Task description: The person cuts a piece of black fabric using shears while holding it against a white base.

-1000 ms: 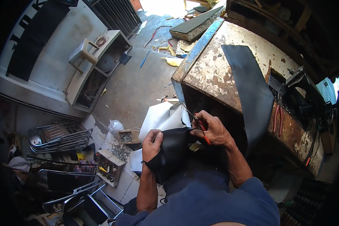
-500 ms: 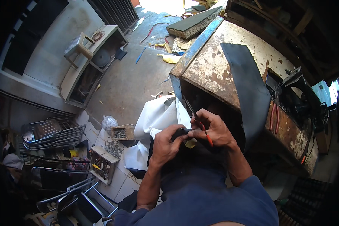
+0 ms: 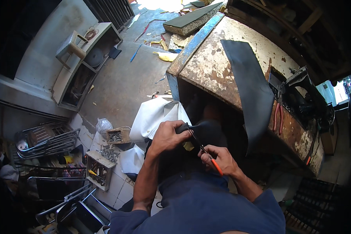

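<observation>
Over my lap, my left hand (image 3: 168, 135) pinches the edge of a piece of black sheet material (image 3: 182, 128) between thumb and fingers. Scissors (image 3: 216, 166) with orange-red handles are gripped in my right hand (image 3: 221, 159). Their dark blades point up and left and meet the black material beside my left thumb. How far the blades are apart is hard to make out. White sheet material (image 3: 154, 117) hangs in folds just beyond my left hand. A small yellowish scrap (image 3: 188, 146) shows beneath the black piece.
To my right stands a worn workbench (image 3: 206, 58) bearing a black sheet (image 3: 250, 84), red-handled pliers (image 3: 278, 117) and a dark sewing machine (image 3: 310, 97). Boxes of hardware (image 3: 101, 171) and folded metal chairs (image 3: 46, 140) are at my left. A foam-edged board (image 3: 191, 21) lies beyond.
My right hand has moved down and right, away from my left. The scissors have swung from pointing upward beyond the hands to lie with their blades at the black material.
</observation>
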The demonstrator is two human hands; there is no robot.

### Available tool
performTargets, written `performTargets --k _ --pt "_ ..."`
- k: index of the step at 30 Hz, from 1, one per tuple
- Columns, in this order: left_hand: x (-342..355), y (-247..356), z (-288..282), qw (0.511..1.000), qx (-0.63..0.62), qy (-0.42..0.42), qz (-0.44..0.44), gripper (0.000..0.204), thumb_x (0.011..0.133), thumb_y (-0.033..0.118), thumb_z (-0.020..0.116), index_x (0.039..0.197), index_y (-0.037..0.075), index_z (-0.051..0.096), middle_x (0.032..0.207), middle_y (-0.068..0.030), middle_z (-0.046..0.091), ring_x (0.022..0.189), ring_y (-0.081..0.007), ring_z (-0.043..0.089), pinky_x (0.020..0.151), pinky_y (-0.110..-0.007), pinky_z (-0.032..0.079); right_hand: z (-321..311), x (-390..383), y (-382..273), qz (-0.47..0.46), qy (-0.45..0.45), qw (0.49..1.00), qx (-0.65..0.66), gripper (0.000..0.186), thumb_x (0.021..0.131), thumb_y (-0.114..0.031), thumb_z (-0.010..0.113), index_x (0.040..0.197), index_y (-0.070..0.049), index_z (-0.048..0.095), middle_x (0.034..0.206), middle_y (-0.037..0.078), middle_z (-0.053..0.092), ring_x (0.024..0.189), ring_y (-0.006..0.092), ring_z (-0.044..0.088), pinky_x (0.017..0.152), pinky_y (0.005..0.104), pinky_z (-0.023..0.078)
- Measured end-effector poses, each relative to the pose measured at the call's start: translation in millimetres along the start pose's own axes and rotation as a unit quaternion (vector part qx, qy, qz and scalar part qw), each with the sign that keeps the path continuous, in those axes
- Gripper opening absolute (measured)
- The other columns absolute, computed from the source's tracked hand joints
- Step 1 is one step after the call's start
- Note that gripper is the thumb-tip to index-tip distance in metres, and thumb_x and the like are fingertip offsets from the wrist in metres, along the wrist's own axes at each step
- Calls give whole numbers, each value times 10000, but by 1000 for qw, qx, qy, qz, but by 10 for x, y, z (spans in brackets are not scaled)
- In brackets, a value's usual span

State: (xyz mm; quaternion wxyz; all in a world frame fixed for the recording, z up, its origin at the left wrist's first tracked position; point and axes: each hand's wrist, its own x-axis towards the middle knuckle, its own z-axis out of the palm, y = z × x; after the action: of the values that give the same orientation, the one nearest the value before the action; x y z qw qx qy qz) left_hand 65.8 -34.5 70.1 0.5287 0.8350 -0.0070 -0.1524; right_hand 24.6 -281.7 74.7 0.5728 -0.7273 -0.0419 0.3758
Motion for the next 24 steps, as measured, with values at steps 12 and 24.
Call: performTargets --k 12,24 --pt "-38 12 -14 998 18 17 -55 270 857 248 763 943 -7 749 697 -44 661 669 -75 560 633 -291 469 51 -6 -55 69 -30 995 71 584 1002 -558 571 1013 14 685 711 48 621 611 124 642 585 285 582" --pt "20 -16 55 998 22 47 -32 329 849 312 754 854 -15 718 600 -116 629 544 -158 602 558 -348 468 19 39 -25 78 -53 987 130 549 1030 -514 546 1012 20 673 705 36 617 588 105 622 564 274 582"
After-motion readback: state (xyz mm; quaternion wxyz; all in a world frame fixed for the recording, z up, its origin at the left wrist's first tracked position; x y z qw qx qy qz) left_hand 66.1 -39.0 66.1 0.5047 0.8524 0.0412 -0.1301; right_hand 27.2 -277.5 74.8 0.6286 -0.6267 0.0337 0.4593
